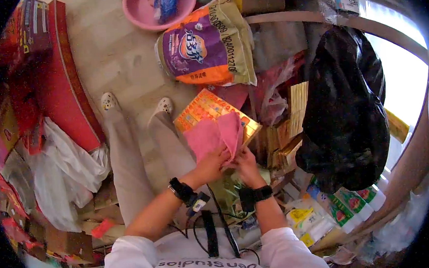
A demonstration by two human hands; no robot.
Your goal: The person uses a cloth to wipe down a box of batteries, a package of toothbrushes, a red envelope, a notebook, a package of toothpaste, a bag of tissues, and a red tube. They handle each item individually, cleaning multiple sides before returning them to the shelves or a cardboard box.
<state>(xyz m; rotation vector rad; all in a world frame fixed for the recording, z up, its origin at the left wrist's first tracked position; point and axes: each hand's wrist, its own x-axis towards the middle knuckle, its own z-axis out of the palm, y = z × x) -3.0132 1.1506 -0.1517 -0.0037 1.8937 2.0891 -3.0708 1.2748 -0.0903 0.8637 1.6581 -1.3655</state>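
Observation:
A pink cloth (203, 137) lies folded over the lower right part of an orange and gold patterned box (208, 106). My left hand (212, 164) is closed on the cloth's lower edge, fingers partly under the folds. Close beside it, my right hand (246, 165) pinches the cloth's lower right corner. Both hands are near each other just below the box. Black straps are round both wrists.
A purple and orange sack (197, 49) stands beyond the box, near a pink basin (141, 15). At right hangs a black bag (343, 111) above green packages (344, 207). White plastic bags (62, 173) lie at left, by a red panel (68, 74).

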